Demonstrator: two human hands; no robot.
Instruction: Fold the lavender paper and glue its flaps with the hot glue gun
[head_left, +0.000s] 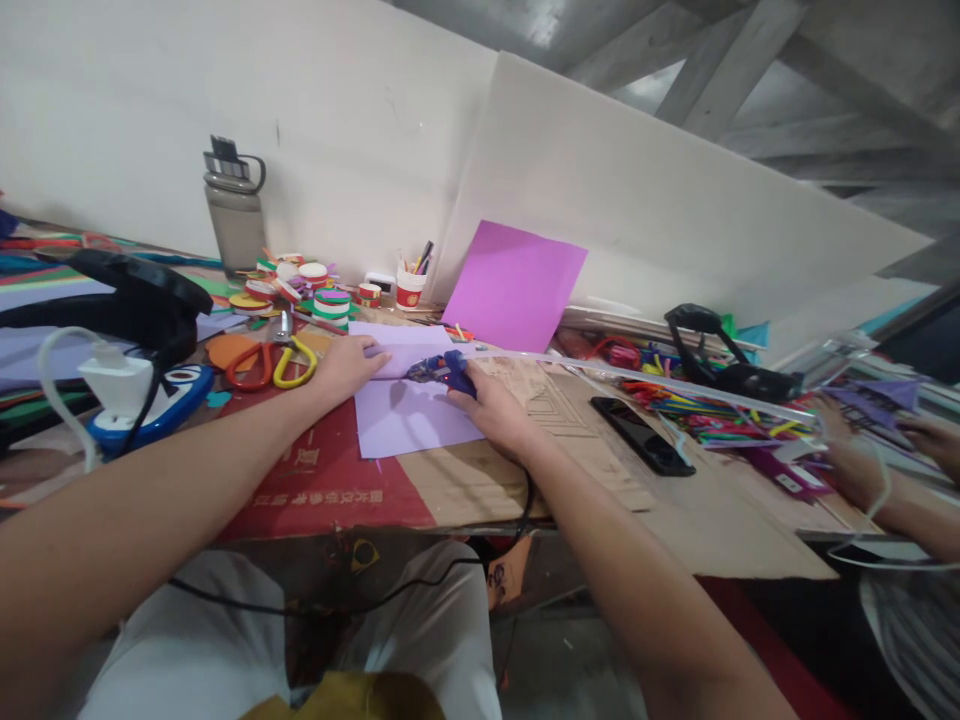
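A light purple paper (pixel 412 420) lies on the table, with a raised or folded part along its upper side. My left hand (pixel 350 366) presses on the left edge of that paper, fingers close together. In my right hand (pixel 491 400) is a blue glue gun (pixel 450 370), its dark nozzle pointing left over the paper, near my left fingers. A clear glue stick (pixel 645 376) runs out of the back of the gun far to the right. The gun's black cable hangs down beside my right wrist.
Red-handled scissors (pixel 250 367), a power strip (pixel 150 410) and a water bottle (pixel 235 215) stand or lie at left. A magenta sheet (pixel 517 283) leans against the white board. Rightward are a phone (pixel 642 436), coloured pipe cleaners (pixel 705 410) and another person's arm (pixel 892 500).
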